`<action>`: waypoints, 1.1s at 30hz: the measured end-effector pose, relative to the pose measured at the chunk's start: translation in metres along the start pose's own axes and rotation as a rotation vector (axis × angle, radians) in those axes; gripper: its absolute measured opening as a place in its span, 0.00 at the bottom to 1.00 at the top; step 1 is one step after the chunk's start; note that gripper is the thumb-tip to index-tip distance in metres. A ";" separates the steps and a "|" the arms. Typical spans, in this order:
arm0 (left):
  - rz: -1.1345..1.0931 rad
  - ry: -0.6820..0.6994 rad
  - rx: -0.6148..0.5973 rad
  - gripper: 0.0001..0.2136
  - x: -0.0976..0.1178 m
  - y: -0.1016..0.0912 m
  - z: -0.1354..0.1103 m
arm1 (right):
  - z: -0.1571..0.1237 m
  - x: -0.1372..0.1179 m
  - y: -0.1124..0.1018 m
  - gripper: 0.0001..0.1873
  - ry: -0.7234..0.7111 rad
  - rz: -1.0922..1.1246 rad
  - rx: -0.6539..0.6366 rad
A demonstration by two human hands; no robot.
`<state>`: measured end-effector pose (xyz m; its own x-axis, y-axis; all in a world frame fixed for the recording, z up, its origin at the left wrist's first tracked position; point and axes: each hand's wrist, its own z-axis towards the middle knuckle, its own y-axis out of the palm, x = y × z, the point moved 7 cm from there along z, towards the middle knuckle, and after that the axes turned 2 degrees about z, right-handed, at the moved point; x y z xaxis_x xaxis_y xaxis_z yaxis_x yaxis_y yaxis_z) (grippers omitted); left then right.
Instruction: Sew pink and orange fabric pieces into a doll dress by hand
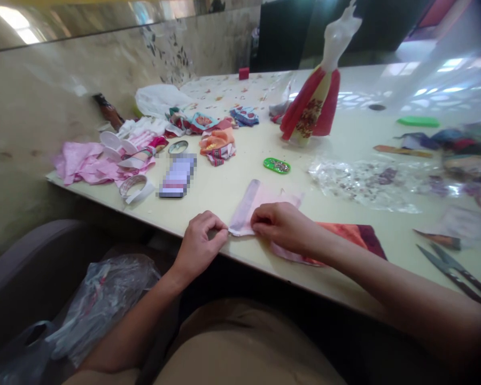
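A pale pink piece of fabric [244, 208] with a greyish folded band along its left side lies at the table's front edge. My left hand [202, 243] has thumb and forefinger pinched at the fabric's near left corner. The fingers of my right hand [282, 224] are curled and closed on the fabric's near edge, hiding part of it. Under my right forearm is an orange and dark red cloth [355, 238]. Behind the fabric sits a small green dish [277, 166] full of tiny shiny pieces that look like pins.
Scissors [451, 272] lie at the right edge. A small mannequin [332, 59] in a red and yellow skirt stands farther back. A crumpled clear plastic bag [369, 184] is to the right. At left are a phone [179, 175], a tape roll [134, 187] and pink cloth [84, 163].
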<state>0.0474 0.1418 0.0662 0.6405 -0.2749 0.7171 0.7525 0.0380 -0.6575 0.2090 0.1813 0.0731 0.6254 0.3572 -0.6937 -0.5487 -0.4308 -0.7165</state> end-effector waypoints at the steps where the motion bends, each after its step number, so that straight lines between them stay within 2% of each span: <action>1: 0.013 0.003 0.003 0.06 -0.001 0.000 0.000 | 0.000 0.003 0.001 0.10 -0.007 -0.011 0.000; 8: 0.199 0.030 0.052 0.05 -0.003 -0.002 -0.003 | 0.001 0.016 0.002 0.11 -0.014 0.071 -0.059; 16: 0.196 0.021 0.041 0.06 -0.002 -0.001 -0.002 | 0.001 0.015 0.008 0.08 -0.034 0.018 -0.073; 20: 0.264 0.053 0.062 0.06 -0.003 -0.001 -0.004 | -0.001 0.014 0.003 0.08 -0.001 0.061 -0.061; 25: 0.432 0.087 0.168 0.05 0.001 -0.009 -0.009 | -0.001 0.015 -0.003 0.09 0.071 0.127 -0.092; 28: 0.423 0.172 0.242 0.03 0.017 -0.009 -0.009 | 0.000 0.016 -0.005 0.09 0.067 0.143 -0.100; 30: 0.361 0.274 0.178 0.05 0.031 0.002 -0.007 | -0.001 0.016 -0.005 0.09 0.053 0.153 -0.092; 33: 0.275 0.355 -0.026 0.07 0.041 0.025 -0.005 | -0.001 0.018 -0.004 0.09 0.021 0.158 -0.085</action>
<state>0.0912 0.1267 0.0779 0.7202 -0.5709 0.3942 0.5547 0.1326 -0.8214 0.2234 0.1886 0.0632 0.5471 0.2620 -0.7950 -0.5931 -0.5489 -0.5890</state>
